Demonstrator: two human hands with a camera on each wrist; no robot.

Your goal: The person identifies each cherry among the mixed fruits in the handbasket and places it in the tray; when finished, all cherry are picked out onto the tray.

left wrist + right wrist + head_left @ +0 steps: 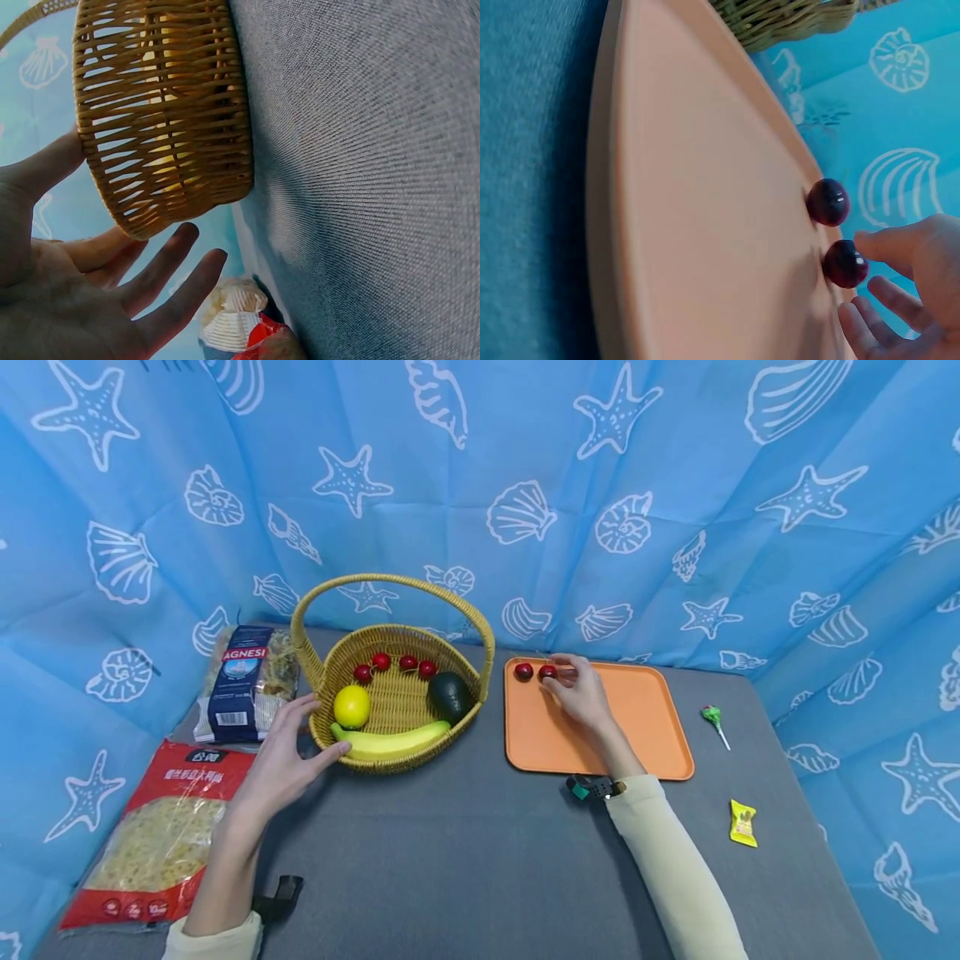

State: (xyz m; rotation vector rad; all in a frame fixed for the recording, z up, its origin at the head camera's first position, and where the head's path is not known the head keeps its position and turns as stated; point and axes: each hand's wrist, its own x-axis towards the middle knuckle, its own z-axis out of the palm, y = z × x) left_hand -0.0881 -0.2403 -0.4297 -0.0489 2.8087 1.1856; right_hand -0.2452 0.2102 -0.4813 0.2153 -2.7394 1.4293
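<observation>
Your right hand (581, 692) pinches one of two cherries (548, 672) on the orange tray (645, 727), centre frame; your left hand (281, 760) rests released against the wicker basket (341, 652); four cherries remain inside.

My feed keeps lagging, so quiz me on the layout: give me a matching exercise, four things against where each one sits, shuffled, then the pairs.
Things:
1. lemon
2. lollipop
3. two cherries
4. red bag

Places:
A. on the orange tray, at the right hand
B. in the basket
C. table's near left edge
D. bare table right of the tray

Pairs: 1-B, 2-D, 3-A, 4-C
</observation>
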